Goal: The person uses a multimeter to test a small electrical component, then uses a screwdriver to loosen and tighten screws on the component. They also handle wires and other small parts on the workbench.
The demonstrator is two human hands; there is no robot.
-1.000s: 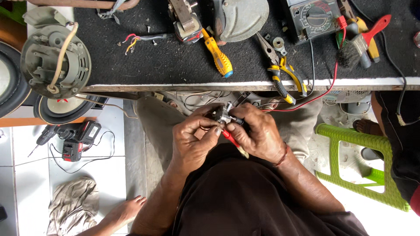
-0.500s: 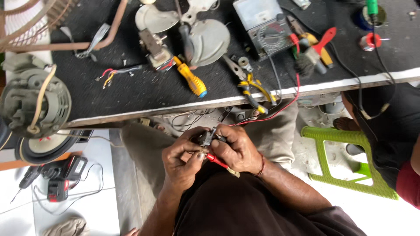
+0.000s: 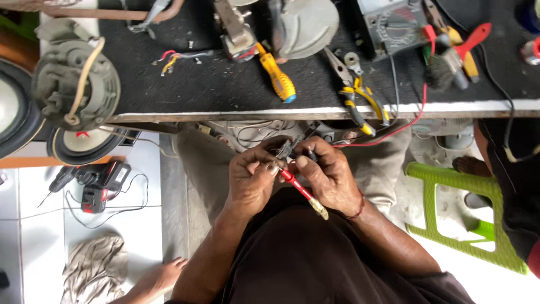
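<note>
Probe (image 3: 302, 192) pinched between both hands' fingers (image 3: 274, 167).

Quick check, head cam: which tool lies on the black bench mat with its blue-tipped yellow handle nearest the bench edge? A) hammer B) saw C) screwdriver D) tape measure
C: the yellow-handled screwdriver lies on the black mat, above the left hand and right hand.

a black-topped workbench (image 3: 185, 93) over pale floor tiles (image 3: 34, 236), beside what looks like a green plastic stool (image 3: 450, 225).
</note>
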